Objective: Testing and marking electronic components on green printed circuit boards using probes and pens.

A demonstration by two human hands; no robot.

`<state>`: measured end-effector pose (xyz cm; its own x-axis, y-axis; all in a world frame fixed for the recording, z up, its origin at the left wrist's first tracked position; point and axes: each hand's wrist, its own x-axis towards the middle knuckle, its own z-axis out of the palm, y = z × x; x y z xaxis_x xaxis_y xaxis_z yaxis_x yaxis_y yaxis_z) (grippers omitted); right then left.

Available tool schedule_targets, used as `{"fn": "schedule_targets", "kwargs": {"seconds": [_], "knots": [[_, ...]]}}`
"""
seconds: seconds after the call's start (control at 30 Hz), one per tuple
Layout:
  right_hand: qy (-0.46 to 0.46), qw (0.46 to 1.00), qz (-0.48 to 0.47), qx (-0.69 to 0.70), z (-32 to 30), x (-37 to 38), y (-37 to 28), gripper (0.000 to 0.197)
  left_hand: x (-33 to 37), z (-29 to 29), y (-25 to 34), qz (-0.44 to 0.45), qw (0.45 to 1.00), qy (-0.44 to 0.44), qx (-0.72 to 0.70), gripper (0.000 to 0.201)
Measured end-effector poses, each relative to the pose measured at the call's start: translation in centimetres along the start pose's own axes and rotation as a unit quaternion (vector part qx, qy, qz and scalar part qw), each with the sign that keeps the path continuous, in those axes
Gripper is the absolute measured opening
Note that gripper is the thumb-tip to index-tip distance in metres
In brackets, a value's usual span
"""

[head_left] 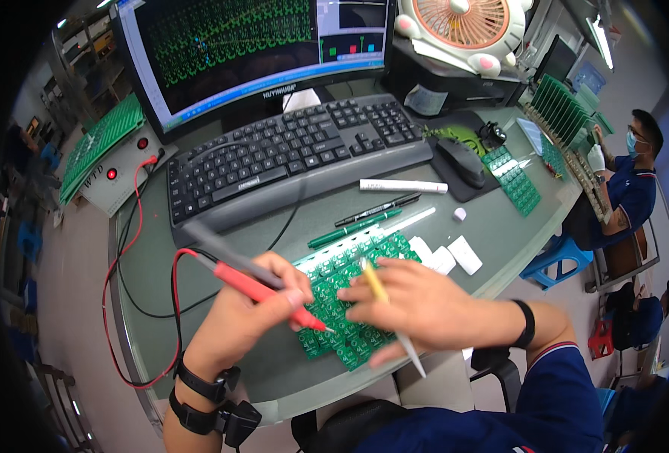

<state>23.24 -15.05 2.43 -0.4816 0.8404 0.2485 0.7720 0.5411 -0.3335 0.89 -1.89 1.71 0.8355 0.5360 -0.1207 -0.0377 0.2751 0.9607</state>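
Observation:
My left hand (255, 306) is closed around a red test probe (262, 294), its metal tip down at the green circuit boards (347, 353). A dark stick (225, 251), blurred by motion, also juts from this hand, its kind unclear. My right hand (417, 302) is over the right part of the boards, its fingers partly spread and blurred. Between them runs a slim yellow and white pen-shaped tool (375, 282), its pale pointed end toward me. Both hands partly cover the boards, which lie close together on the grey-green table.
Beyond the boards lie pens (355, 229), a white marker (403, 186) and white pieces (465, 255). Farther back are a keyboard (289, 155), mouse (461, 163), monitor (255, 45) and fan (462, 26). The red cable (179, 302) loops left to a control box (117, 175). A co-worker sits right.

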Motion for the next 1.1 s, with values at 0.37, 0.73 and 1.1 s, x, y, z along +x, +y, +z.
{"fn": "schedule_targets", "kwargs": {"seconds": [0.37,0.73,1.1], "knots": [[0.135,0.978,0.004,-0.159,-6.4,-1.4,-1.2,0.031,0.7,-0.6,0.1,0.251,0.962,0.079,-0.067,0.045],[0.223,0.832,0.14,0.488,-4.6,2.4,2.0,0.03,-0.5,-0.3,5.3,0.131,0.975,0.165,0.068,0.039],[0.051,0.847,0.198,0.491,-2.7,3.2,6.0,0.023,3.0,1.8,6.4,-0.025,0.958,-0.012,0.285,0.027]]}}
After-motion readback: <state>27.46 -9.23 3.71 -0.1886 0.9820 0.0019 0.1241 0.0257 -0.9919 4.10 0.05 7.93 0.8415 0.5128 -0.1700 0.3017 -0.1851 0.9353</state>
